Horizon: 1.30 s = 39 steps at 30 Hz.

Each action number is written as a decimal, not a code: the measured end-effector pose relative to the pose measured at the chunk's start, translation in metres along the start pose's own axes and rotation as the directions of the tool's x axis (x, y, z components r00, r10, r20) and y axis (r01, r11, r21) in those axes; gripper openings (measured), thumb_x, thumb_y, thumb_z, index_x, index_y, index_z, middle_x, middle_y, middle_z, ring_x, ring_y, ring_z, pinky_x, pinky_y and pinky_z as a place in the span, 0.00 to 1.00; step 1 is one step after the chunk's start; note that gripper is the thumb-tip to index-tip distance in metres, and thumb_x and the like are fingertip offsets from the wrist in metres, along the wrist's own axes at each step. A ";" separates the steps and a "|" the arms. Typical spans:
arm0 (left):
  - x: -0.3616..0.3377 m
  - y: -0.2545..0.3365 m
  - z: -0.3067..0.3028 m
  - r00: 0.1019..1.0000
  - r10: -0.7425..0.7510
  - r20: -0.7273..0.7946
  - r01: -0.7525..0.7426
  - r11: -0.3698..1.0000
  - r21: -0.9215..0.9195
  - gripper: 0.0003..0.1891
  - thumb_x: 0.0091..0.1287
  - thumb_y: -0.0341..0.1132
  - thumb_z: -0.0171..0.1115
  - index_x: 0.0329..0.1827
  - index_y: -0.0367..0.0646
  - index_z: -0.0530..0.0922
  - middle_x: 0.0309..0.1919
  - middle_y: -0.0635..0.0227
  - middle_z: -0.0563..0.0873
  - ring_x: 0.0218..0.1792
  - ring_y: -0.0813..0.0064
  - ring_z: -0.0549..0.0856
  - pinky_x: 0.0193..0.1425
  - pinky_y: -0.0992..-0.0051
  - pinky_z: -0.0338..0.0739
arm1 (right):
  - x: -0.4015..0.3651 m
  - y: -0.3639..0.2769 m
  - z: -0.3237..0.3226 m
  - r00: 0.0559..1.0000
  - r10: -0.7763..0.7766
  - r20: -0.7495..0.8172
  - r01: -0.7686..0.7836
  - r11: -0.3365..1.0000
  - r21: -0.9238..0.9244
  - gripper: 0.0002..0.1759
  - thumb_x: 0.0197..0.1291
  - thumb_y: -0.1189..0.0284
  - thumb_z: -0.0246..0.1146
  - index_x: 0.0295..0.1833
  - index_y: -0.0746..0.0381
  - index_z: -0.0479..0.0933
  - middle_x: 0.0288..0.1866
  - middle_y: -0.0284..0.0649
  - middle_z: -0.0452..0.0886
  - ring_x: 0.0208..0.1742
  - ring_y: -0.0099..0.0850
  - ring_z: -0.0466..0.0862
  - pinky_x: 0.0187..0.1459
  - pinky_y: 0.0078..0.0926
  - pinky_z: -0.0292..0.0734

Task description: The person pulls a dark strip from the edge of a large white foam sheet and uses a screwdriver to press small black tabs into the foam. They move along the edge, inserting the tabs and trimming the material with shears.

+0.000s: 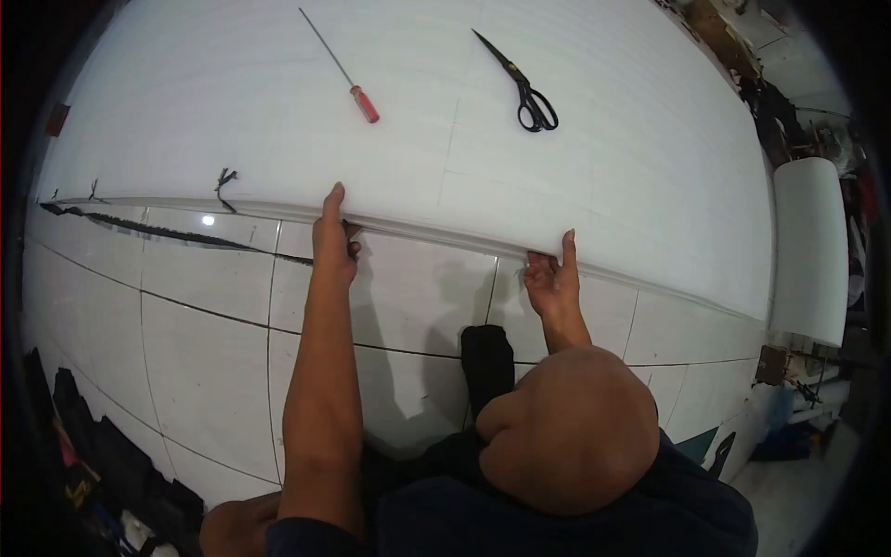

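So a big, flat, white layered sheet [399, 162] takes up most of the view. From the left: dark knotted cord [225, 188] on its near edge, then the left hand [334, 232], thumb on top, fingers curled round that edge. Next, a red-handled metal screwdriver [364, 103] and black-handled scissors [525, 91] lying on it. Right hand [555, 280] pinches the edge too, fingers half bent. Far right, a thick white roll [809, 251].

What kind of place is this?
Probably a small workshop: black scissors and a red-handled screwdriver lie on a broad white sheet, and what looks like a white roll sits off to the right.
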<state>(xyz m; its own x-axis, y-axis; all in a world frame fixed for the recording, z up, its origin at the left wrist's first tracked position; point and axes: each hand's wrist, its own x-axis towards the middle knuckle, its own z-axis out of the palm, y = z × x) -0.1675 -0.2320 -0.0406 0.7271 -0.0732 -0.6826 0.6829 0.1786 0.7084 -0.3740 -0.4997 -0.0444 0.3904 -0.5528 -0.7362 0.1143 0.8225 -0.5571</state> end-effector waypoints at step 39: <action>0.003 -0.007 -0.005 0.952 0.172 -0.252 -0.124 0.973 0.194 0.48 0.61 0.59 0.69 0.67 0.22 0.63 0.58 0.48 0.78 0.60 0.59 0.79 0.61 0.66 0.75 | -0.028 -0.021 0.001 0.965 -0.198 -0.173 0.123 0.922 -0.368 0.51 0.57 0.47 0.75 0.74 0.65 0.59 0.63 0.49 0.66 0.52 0.34 0.77 0.51 0.30 0.80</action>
<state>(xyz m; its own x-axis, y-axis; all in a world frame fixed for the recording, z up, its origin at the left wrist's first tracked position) -0.1702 -0.2283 -0.0482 0.7922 0.2088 -0.5735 0.5877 -0.0078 0.8090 -0.3864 -0.5018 -0.0118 0.1962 -0.7192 -0.6666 -0.1831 0.6409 -0.7454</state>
